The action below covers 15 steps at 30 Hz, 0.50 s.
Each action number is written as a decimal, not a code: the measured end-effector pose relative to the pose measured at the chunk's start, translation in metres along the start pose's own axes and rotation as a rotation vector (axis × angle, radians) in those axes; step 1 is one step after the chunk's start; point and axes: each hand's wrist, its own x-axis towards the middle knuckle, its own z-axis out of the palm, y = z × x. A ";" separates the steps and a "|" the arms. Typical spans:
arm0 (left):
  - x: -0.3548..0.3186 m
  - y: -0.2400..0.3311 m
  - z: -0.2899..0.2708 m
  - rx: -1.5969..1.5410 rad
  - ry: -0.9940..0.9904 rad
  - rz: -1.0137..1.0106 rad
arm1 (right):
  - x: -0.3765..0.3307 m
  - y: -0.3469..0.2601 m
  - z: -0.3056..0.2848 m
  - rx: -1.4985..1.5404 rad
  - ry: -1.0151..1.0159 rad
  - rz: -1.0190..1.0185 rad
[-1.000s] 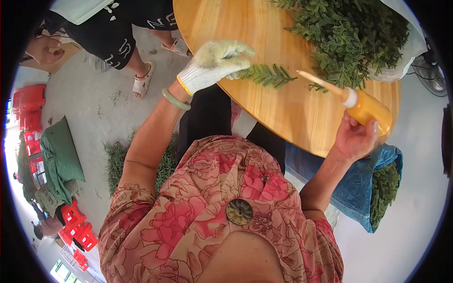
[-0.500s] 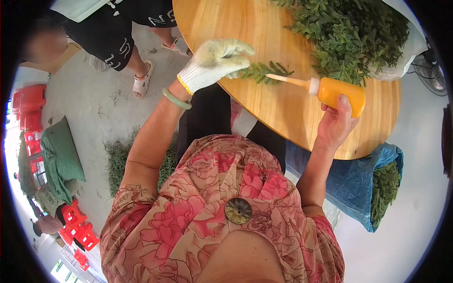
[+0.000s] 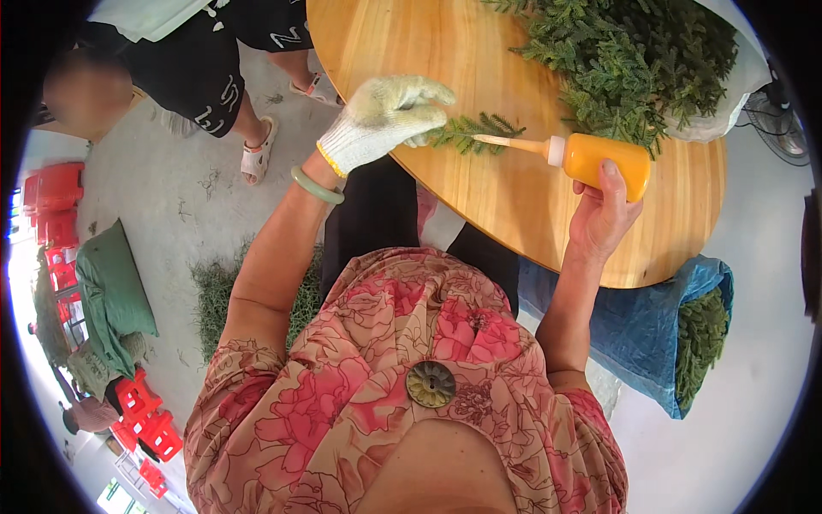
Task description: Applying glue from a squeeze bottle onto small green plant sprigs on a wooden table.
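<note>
My left hand [image 3: 381, 116], in a whitish knitted glove, pinches one end of a small green fir sprig [image 3: 475, 133] above the near edge of the wooden table. Bare fingers of my right hand [image 3: 602, 210] wrap around an orange squeeze bottle [image 3: 610, 165], tipped on its side. Its long tapered nozzle points left, and the tip overlaps the sprig in this view; whether they touch I cannot tell. The glove hides the held end of the sprig.
A heap of green fir branches [image 3: 634, 64] covers the far right of the table [image 3: 411, 43]. Below its right edge a blue sack [image 3: 629, 351] holds more greenery. Another person's legs [image 3: 201, 77] stand at far left. Loose greenery [image 3: 223, 300] lies on the floor beside me.
Both hands have shifted slightly left in the picture, with the sprig and bottle still held. The nozzle tip stays over the sprig.
</note>
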 end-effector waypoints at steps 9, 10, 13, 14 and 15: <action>0.001 -0.001 -0.001 0.026 -0.009 0.002 | 0.001 -0.006 0.004 0.023 0.062 0.039; 0.001 0.000 -0.001 0.026 -0.011 0.001 | 0.002 -0.007 0.003 0.023 0.061 0.034; 0.001 0.002 0.000 0.037 -0.003 -0.010 | 0.004 -0.008 0.000 0.014 0.068 0.027; 0.001 0.002 -0.001 0.049 -0.002 -0.012 | 0.004 -0.008 -0.001 0.006 0.073 0.025; 0.001 0.002 -0.001 0.061 -0.001 -0.015 | 0.004 -0.008 -0.001 0.005 0.075 0.024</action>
